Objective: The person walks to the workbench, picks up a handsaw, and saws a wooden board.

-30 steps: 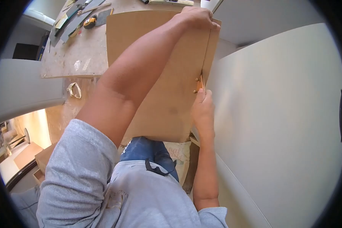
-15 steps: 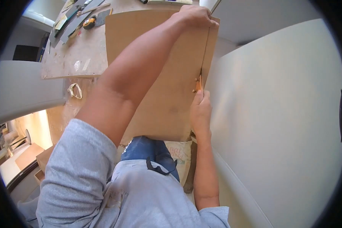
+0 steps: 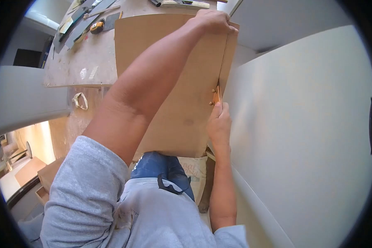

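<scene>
A large brown wood panel lies in front of me, jutting off the workbench toward my body. Near its right side a thin cut line runs lengthwise. My left hand reaches across to the far right corner, its fingers closed over the panel's edge beside the top of this line. Lower on the same line, my right hand is wrapped around the orange wooden handle of a handsaw with two brass-coloured studs. The saw meets the panel at the line's lower end; most of its blade is hidden.
On the workbench are a tape measure, flat grey strips and other tools. A large white panel stands close on the right. A roll of tape hangs at the bench's front. A printed sack is below.
The whole view has shifted slightly, so everything sits a little lower. Both hands and the handsaw keep nearly the same places on the panel.
</scene>
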`<action>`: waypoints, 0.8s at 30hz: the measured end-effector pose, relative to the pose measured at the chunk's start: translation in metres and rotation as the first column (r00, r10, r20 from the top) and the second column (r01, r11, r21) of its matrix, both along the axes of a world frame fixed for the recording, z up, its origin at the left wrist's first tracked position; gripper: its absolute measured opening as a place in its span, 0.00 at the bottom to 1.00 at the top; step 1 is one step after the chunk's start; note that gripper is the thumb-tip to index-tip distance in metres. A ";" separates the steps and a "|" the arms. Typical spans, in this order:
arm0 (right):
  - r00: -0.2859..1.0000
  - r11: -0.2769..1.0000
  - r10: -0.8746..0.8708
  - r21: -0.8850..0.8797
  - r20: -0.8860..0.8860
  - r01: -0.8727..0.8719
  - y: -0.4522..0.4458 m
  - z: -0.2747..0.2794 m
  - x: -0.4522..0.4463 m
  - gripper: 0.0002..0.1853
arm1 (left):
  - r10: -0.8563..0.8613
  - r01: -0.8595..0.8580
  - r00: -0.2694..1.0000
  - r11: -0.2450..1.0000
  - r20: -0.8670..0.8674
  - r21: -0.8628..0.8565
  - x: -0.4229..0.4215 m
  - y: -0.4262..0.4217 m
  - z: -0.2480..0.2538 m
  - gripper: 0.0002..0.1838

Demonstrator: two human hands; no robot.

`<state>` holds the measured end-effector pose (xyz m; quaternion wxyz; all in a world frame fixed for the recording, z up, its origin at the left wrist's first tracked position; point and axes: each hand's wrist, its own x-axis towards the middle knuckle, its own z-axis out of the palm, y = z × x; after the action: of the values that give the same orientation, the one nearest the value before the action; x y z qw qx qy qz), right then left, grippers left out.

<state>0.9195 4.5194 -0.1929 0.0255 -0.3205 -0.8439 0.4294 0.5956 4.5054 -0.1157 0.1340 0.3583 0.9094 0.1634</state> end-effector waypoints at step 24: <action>1.000 1.000 -0.029 0.010 -0.004 0.029 -0.004 0.015 0.003 0.23 | 0.119 0.032 0.942 0.898 -0.312 0.439 0.039 -0.026 -0.006 0.38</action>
<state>0.9223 4.5156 -0.1782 0.0348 -0.3315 -0.8414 0.4253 0.6344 4.4793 -0.1216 -0.1084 0.3805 0.8667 0.3038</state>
